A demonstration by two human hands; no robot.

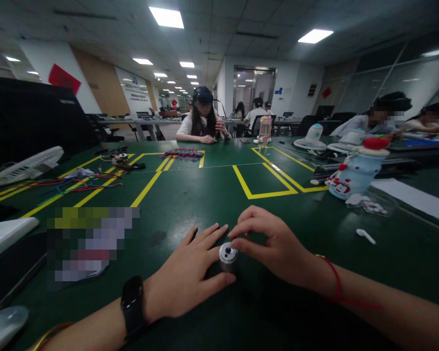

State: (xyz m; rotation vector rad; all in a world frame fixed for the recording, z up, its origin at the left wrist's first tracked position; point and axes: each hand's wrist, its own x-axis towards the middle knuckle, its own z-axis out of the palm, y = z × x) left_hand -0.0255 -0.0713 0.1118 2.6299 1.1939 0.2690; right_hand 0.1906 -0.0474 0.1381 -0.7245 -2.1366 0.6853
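Observation:
A small metal cylinder (228, 253) stands upright on the green table, its silver top marked by a dark centre and a smaller hole. My left hand (185, 273) lies low on the table, with the thumb on the near side of the cylinder and the index finger against its left side; the other fingers are spread flat. From the right, my right hand (267, 241) brings thumb and index finger together at the cylinder's top edge. Whatever sits in that pinch, if anything, is too small to make out.
Loose wires (84, 183) and a bundle of coloured wires (183, 154) lie beyond my left hand. At right are a blue bottle (356, 173), a white earbud (366, 236) and paper (419, 197). A person (203, 119) sits across the table (190, 195).

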